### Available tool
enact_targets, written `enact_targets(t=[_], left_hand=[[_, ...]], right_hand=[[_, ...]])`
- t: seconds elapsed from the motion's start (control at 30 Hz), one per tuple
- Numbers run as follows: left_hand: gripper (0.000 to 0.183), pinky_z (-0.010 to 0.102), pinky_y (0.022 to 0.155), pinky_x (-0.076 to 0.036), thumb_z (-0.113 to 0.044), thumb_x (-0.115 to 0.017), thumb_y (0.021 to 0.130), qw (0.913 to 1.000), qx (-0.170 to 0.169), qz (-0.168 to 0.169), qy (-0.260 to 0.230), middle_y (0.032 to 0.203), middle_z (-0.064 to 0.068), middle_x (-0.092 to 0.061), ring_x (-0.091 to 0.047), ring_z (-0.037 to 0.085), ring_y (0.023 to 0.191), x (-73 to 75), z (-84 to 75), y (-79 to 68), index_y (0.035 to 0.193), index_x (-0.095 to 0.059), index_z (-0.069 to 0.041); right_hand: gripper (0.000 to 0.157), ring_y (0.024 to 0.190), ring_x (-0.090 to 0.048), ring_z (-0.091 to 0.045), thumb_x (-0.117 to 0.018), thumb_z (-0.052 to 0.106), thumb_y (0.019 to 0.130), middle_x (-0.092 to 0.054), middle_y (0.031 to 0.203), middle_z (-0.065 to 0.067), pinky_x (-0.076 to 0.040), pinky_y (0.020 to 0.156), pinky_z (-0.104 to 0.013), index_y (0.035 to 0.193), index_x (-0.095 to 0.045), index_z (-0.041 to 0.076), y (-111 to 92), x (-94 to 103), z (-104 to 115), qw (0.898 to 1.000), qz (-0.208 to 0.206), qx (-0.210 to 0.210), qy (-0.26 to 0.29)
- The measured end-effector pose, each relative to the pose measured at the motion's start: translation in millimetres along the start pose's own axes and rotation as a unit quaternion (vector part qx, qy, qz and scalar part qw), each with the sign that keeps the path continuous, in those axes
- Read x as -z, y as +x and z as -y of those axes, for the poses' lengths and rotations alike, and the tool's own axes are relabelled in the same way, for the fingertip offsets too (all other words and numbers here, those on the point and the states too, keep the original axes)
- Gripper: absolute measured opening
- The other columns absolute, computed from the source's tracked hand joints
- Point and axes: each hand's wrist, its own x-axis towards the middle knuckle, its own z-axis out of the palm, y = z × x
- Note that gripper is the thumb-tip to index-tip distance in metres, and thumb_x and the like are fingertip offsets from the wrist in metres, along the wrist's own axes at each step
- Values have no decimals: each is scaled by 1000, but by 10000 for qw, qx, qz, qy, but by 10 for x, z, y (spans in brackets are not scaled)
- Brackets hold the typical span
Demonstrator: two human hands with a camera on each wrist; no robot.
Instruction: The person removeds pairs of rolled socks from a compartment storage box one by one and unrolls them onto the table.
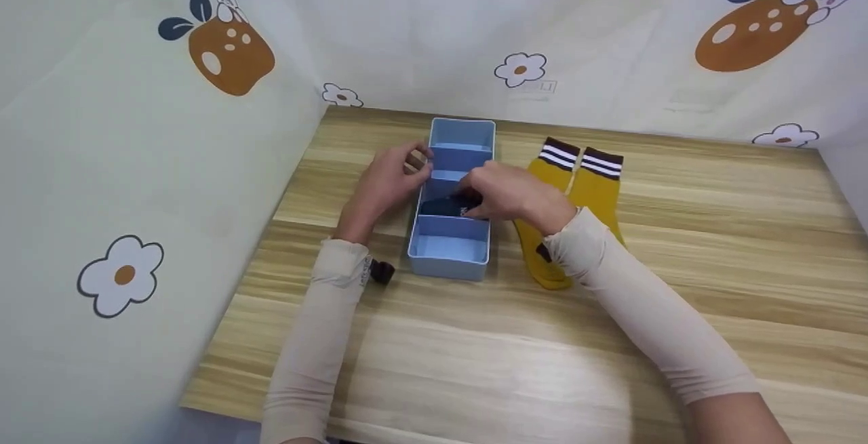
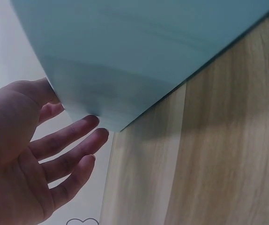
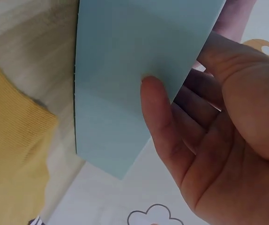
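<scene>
A light blue divided box (image 1: 449,268) stands on the table, its compartments in a row. My left hand (image 1: 393,176) holds its left rim. In the left wrist view, the thumb side of the left hand (image 2: 36,150) goes over the edge, with fingertips against the outer wall. From the right, my right hand (image 1: 508,190) reaches into a middle compartment and grips a dark folded sock (image 1: 441,207) lying there. The right wrist view shows one finger of the right hand (image 3: 209,140) along the outer wall; the others go behind the rim, hiding the sock.
A pair of mustard socks (image 1: 597,190) with striped cuffs lies flat right of the box, partly under my right forearm. A small black object (image 1: 382,272) sits by my left cuff. Printed cloth walls (image 1: 434,44) stand behind and left of the wooden table (image 1: 719,240).
</scene>
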Motion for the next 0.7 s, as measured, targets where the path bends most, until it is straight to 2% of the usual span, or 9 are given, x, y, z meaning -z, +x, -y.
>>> enact_targets(t=[0.2,0.43,0.7], left_hand=[[22,40,94,-64,-28,-69,104,9999,110,34,35,116,6,-78,-77,21,104,-2,-2,1,124,-70,-19],[22,42,95,-63,-26,-69,104,9999,-111,21,-58,114,8,-80,-79,22,104,-15,14,-1,124,-69,-17],[21,42,96,-62,-26,-69,104,10000,24,17,-77,116,8,-80,-78,22,106,-9,18,-11,124,-69,-19]], right_hand=[[37,96,-77,-24,-83,24,97,-81,122,-11,-65,95,-41,132,-78,10,33,51,57,9984,465,-301,-60],[26,87,-72,-26,-80,22,100,-80,107,-9,-65,88,-39,123,-80,10,41,58,73,9976,593,-319,-183],[33,97,-71,-27,-78,19,101,-79,119,-8,-64,97,-40,133,-76,12,83,75,49,9950,928,-355,-64]])
